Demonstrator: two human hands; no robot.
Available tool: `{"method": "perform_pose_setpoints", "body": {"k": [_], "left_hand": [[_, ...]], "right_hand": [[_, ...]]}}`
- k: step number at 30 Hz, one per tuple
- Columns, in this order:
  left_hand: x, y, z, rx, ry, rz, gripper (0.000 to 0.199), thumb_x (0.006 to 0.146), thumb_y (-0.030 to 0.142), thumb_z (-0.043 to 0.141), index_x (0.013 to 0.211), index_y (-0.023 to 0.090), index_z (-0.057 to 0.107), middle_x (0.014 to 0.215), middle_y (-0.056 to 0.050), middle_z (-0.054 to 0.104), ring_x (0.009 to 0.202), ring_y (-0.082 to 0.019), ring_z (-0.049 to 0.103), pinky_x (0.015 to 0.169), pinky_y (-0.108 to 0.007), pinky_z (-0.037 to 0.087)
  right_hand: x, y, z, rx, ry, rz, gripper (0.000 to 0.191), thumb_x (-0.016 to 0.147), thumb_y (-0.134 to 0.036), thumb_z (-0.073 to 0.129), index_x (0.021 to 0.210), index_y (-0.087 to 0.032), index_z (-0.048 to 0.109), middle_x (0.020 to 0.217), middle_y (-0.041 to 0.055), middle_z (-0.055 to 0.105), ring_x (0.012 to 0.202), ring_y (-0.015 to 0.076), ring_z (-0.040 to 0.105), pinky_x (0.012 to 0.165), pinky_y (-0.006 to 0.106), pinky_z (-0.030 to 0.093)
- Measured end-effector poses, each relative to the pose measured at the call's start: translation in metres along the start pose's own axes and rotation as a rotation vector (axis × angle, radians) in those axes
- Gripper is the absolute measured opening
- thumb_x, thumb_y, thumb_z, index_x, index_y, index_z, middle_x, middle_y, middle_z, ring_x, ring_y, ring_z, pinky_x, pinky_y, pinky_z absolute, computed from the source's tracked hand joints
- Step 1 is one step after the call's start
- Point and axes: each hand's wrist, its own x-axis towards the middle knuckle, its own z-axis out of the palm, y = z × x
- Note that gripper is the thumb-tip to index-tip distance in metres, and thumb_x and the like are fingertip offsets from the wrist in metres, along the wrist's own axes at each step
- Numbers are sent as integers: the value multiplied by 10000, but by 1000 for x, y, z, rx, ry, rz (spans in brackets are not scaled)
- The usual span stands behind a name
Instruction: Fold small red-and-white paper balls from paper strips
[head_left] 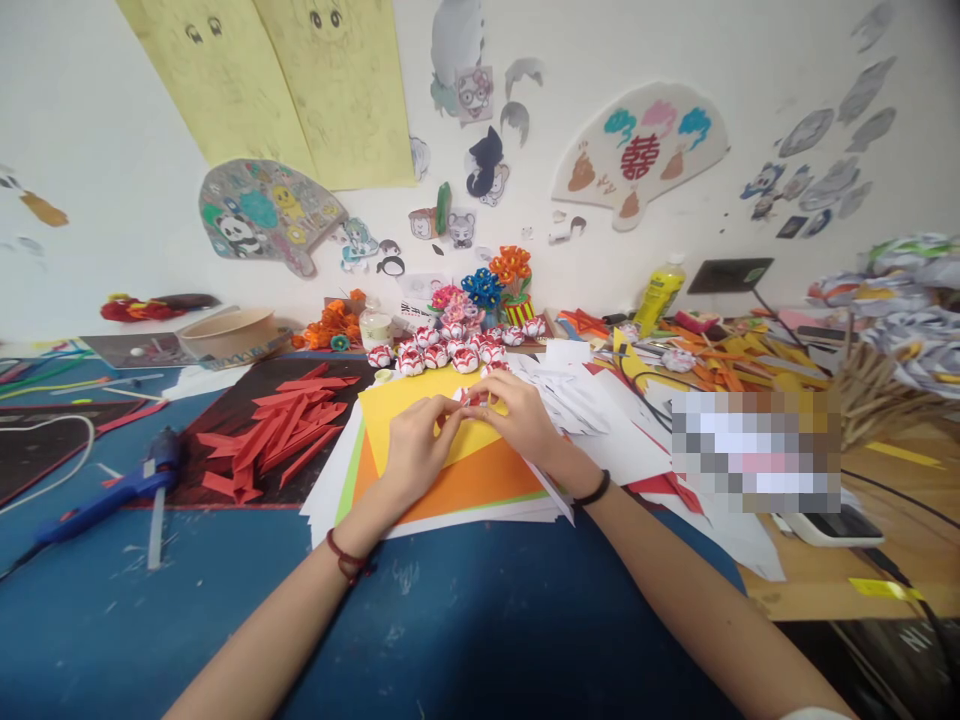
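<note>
Both hands meet over a stack of coloured paper (457, 485), yellow and orange on top. Between my fingertips is a small red and white paper flower (474, 397), mostly covered by the fingers. My left hand (420, 440) pinches it from the left, and my right hand (525, 415) pinches it from the right. Just beyond the hands, several finished-looking red and white paper flowers (431, 352) stand in a cluster. Folded red paper strips (281, 430) lie in a pile on a dark mat to the left.
A blue glue gun (142, 480) lies at the left on the blue table cover (465, 620). A round bowl (229, 335) stands behind it. White paper sheets (577, 395), orange and yellow scraps (720, 350), a yellow bottle (660, 295) and cables fill the right side.
</note>
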Motion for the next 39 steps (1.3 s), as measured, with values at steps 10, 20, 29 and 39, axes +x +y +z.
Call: {"method": "perform_pose_setpoints", "body": {"k": [10,20,29,39], "left_hand": [[-2,-5,6,112,61,91,158,946,267,529,879,165,629,729,-16,632,642,-117,564,611,-229,396],[-4,-14,7,157,44,122,181,958,267,508,894,163,642,723,-28,615,646,-128,577,623,-236,405],[-5,-15,8,191,-10,128,187,971,276,484,912,169,626,746,-35,616,686,-143,578,639,-247,403],[-7,-17,15,269,-81,109,154,965,240,470,946,173,607,781,-47,606,724,-162,567,628,-256,395]], "right_hand": [[-5,-4,4,-275,58,-133,120,898,-160,532,882,-176,650,867,62,657,860,198,588,794,324,455],[-5,-3,-1,-183,-44,-93,115,885,-290,636,941,-191,652,923,46,682,841,177,619,745,290,464],[-5,4,3,-125,-46,-40,114,921,-283,592,962,-206,667,946,42,686,877,178,621,771,293,459],[-14,8,12,-234,-40,-122,196,923,-156,494,755,-175,593,702,15,566,638,135,506,608,251,381]]}}
